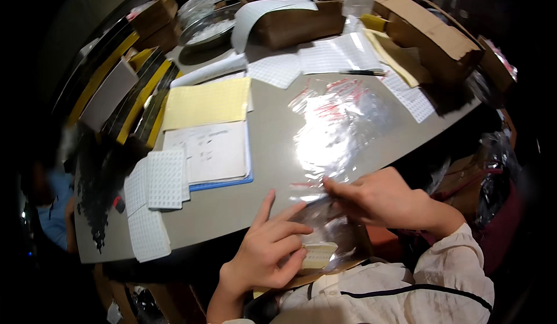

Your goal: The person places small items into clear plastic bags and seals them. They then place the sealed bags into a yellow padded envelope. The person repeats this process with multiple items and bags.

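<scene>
Clear zip bags (333, 129) with red seal lines lie in a shiny heap on the grey table in front of me. At the heap's near end, my right hand (386, 199) is closed, thumb and fingertips pinching a clear zip bag (307, 191) by the table edge. To its left is my left hand (270, 248), fingers apart, its index finger stretched toward the table. Below the hands, against my body, a container (362, 245) holds clear bags and a pale yellow label (319, 255). Glare hides where one bag ends and another begins.
Left of the bags lie label sheets (165, 179), a blue clipboard with papers (217, 153) and a yellow sheet (208, 103). Farther back stand a bowl (209, 31), cardboard boxes (301, 25) and a pen (362, 73). Yellow-and-black bins (125, 100) line the left side; a person (55, 208) sits there.
</scene>
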A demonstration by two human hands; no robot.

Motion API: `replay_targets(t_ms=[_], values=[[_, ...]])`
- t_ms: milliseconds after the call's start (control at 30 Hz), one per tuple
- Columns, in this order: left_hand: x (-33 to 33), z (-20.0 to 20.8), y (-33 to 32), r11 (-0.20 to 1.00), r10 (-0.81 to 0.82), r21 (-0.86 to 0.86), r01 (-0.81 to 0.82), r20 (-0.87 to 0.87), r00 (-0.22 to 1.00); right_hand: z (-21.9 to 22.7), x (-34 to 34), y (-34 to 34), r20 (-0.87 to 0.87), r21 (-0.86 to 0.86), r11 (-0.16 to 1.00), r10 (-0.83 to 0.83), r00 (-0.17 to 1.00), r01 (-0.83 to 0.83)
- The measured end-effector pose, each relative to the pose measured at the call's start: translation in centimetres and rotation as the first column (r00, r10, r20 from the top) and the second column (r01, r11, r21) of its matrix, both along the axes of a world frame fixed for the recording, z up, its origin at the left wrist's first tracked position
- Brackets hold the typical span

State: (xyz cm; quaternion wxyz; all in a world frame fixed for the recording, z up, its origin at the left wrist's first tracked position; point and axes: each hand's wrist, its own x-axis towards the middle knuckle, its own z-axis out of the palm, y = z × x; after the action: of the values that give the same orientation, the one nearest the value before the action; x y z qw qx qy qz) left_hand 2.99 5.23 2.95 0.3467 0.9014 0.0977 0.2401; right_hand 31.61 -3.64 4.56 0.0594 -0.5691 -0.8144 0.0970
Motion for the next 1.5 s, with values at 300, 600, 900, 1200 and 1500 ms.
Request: replay_targets(t_ms=[300,600,900,1200,1500], values=[[3.1,-1.4,1.1,0.972,0.046,0.225,-0.071,0.113,0.992,-0.8,-1.8,1.9,-0.231,-0.023,0.998,0.043,0.972,-0.05],[3.8,-4.6,0.2,0.923,0.142,0.362,-0.132,-0.002,0.99,-0.6,1.6,-0.2,-0.285,0.044,0.996,-0.056,0.957,0.072],[2.4,-3.4,-1.3,0.879,0.26,0.398,-0.262,0.061,0.964,1.2,2.8,1.4,-0.081,0.03,0.956,-0.287,0.954,0.291],[2.0,-4.1,-2.8,0.842,0.331,0.409,-0.35,0.121,0.936,1.0,2.2,4.5,-0.513,-0.058,0.998,-0.005,0.858,-0.028],[1.5,-4.1,-2.5,0.885,0.311,0.316,-0.342,0.146,0.939,0.5,-0.2,6.7,-0.197,0.035,0.998,-0.045,0.979,0.053]])
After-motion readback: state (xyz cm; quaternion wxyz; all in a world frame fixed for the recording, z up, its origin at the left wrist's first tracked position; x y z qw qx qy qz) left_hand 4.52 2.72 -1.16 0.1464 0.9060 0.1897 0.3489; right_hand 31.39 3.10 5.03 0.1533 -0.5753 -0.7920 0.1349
